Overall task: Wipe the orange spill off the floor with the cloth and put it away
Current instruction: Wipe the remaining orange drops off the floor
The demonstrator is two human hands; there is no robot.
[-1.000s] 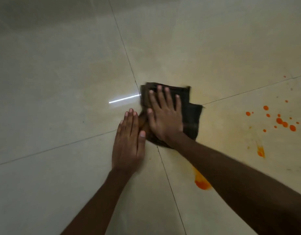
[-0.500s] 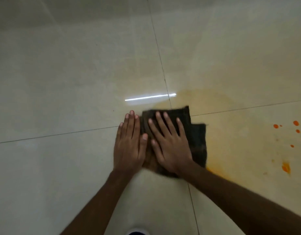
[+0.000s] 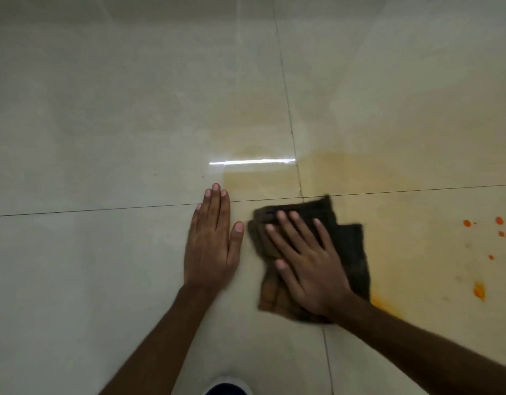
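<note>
A dark brown folded cloth (image 3: 350, 252) lies flat on the pale tiled floor (image 3: 103, 124). My right hand (image 3: 306, 260) presses down on it, palm flat and fingers spread. My left hand (image 3: 211, 243) rests flat on the bare tile to the left, a small gap away from the cloth. A thin yellow-orange smear (image 3: 345, 178) covers the tiles beyond and right of the cloth. A thicker orange patch (image 3: 384, 305) shows at the cloth's near right corner. Orange drops (image 3: 498, 220) and an orange blot (image 3: 479, 290) dot the floor at far right.
Dark grout lines (image 3: 288, 121) cross just beyond the cloth. A bright streak of reflected light (image 3: 251, 161) sits on the glossy tile ahead of my left hand. The tip of a dark shoe with a white edge (image 3: 227, 387) shows at the bottom.
My right hand slid the cloth toward me and to the right, away from my left hand, leaving a smear beyond it. My left hand stayed flat on the floor.
</note>
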